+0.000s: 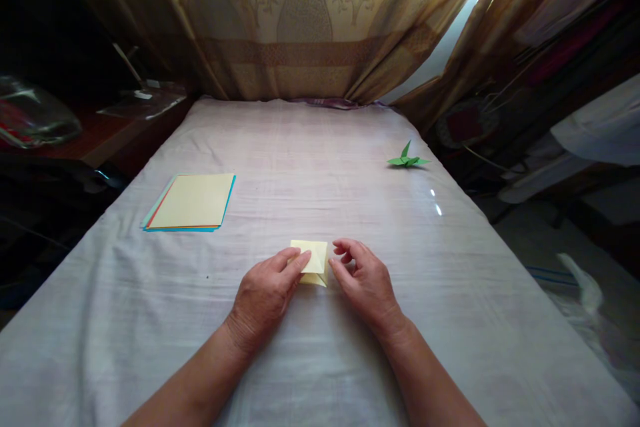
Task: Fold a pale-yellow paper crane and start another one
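We see a small folded piece of pale yellow origami paper (314, 260) on the cloth-covered surface (330, 367), and we take it as our landmark. It shows a squarish upper panel with diagonal creases, and a loose layer spreads out along its near edge. Our left hand (270, 287) is closed in a light pinch on the left part of the paper, with the thumb lying across the top. Our right hand (364, 283) is just beside the paper's right edge, half open with the fingers curled and a gap between thumb and forefinger. It looks to have hold of nothing, though we cannot tell whether its thumb tip grazes the edge.

To the left of the folded paper and farther back lies a stack of square paper sheets (193, 200), cream on top, with blue, red and pale green edges showing beneath. Beyond the folded paper and to its right sits a green origami crane (407, 160). Well to the landmark's left, a red-brown wooden top (107, 139) carries a clear container (43, 113), with something red showing in or through it, and a clear plastic bag (150, 105) with small white pieces in or on it. Behind everything hangs a patterned curtain (305, 13).
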`<state>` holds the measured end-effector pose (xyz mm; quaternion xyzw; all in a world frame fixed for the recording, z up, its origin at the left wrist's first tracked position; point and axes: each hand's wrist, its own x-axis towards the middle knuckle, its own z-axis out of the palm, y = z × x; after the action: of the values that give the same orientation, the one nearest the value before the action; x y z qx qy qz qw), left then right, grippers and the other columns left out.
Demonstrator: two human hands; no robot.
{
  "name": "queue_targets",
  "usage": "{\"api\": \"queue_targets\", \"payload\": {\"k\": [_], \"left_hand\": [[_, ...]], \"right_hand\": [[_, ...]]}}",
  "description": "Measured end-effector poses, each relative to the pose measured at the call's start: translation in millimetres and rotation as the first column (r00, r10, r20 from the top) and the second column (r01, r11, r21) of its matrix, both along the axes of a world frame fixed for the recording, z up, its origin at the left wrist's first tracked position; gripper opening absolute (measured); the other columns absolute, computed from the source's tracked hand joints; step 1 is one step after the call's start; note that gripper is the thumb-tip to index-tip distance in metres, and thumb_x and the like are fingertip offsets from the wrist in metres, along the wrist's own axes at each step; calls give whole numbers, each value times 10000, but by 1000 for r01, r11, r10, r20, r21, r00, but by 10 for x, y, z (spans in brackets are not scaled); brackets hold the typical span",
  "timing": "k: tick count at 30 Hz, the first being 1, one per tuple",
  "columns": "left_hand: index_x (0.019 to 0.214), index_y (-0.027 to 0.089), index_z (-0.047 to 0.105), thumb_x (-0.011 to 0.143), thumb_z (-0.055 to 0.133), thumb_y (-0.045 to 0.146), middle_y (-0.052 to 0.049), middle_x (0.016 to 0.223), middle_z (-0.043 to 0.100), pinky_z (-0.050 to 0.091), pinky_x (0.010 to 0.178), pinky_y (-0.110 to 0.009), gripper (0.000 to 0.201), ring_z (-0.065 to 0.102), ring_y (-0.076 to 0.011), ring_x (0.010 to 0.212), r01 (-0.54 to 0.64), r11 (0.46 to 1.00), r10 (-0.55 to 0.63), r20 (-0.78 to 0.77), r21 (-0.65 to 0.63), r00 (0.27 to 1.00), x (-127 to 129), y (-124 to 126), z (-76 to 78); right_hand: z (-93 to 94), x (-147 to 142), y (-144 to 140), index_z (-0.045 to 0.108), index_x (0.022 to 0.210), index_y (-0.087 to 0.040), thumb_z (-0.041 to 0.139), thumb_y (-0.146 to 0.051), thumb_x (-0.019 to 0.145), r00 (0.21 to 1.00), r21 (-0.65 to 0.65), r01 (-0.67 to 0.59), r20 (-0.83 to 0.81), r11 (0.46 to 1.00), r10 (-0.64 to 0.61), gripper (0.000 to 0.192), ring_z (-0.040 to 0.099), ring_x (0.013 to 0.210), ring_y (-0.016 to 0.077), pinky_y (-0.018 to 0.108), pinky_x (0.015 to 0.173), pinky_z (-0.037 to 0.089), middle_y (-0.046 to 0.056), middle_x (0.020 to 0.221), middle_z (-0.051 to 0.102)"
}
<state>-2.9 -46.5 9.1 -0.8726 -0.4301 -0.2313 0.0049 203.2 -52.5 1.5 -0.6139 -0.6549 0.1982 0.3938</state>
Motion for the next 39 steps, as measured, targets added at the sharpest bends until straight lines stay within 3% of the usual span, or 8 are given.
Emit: {"api": "queue_targets", "payload": {"k": [4, 7, 21, 28, 35, 39], "left_hand": [[1254, 186, 600, 1003, 365, 233, -114, 1183, 675, 581, 785, -318, 347, 692, -214, 963, 42, 999, -42, 34, -3, 999, -7, 29, -28], [1256, 188, 602, 995, 368, 222, -122, 1192, 670, 582, 812, -330, 352, 684, -223, 995, 49, 999, -48, 55, -13, 997, -14, 40, -37], [1243, 171, 604, 990, 385, 241, -116, 1208, 667, 580, 852, -312, 341, 686, -209, 1010, 33, 996, -24, 112, -80, 993, -16, 40, -53], [1228, 173, 612, 948, 409, 165, -108, 1206, 666, 565, 894, -316, 346, 670, -202, 1043, 25, 996, -15, 119, -83, 993, -21, 48, -49], [1154, 198, 653, 985, 404, 218, -83, 1129, 703, 582, 827, -287, 302, 699, -185, 958, 33, 999, -28, 119, -41, 993, -11, 49, -46], [1154, 214, 659, 982, 410, 220, -86, 1139, 703, 587, 808, -292, 303, 704, -189, 947, 36, 999, -31, 132, -34, 991, -20, 48, -51]], "right_hand": [[-65, 43, 45, 666, 1125, -235, 549, -252, 853, 1000, 49, -26, -6, 998, 26, 296, 651, 904, 188, 329, 821, 542, 63, 1059, 702], [-96, 39, 66, 704, 1067, -251, 543, -253, 870, 998, 69, -56, 6, 996, 55, 254, 657, 961, 204, 357, 883, 528, 58, 1033, 725], [-62, -45, 30, 720, 959, -235, 553, -237, 864, 999, 58, -41, 18, 997, 40, 193, 678, 885, 191, 338, 834, 532, 57, 953, 745], [-21, -61, 27, 700, 906, -210, 591, -273, 819, 999, -9, 5, 34, 1000, -5, 153, 656, 721, 169, 297, 719, 526, 35, 831, 724], [-16, -120, 65, 694, 1085, -232, 596, -202, 793, 992, 8, -24, 125, 1000, 23, 310, 651, 872, 185, 307, 808, 522, 45, 983, 709], [0, -161, 55, 707, 1061, -251, 624, -153, 755, 980, 3, -44, 194, 999, 43, 332, 639, 904, 195, 306, 833, 508, 39, 994, 700]]}}
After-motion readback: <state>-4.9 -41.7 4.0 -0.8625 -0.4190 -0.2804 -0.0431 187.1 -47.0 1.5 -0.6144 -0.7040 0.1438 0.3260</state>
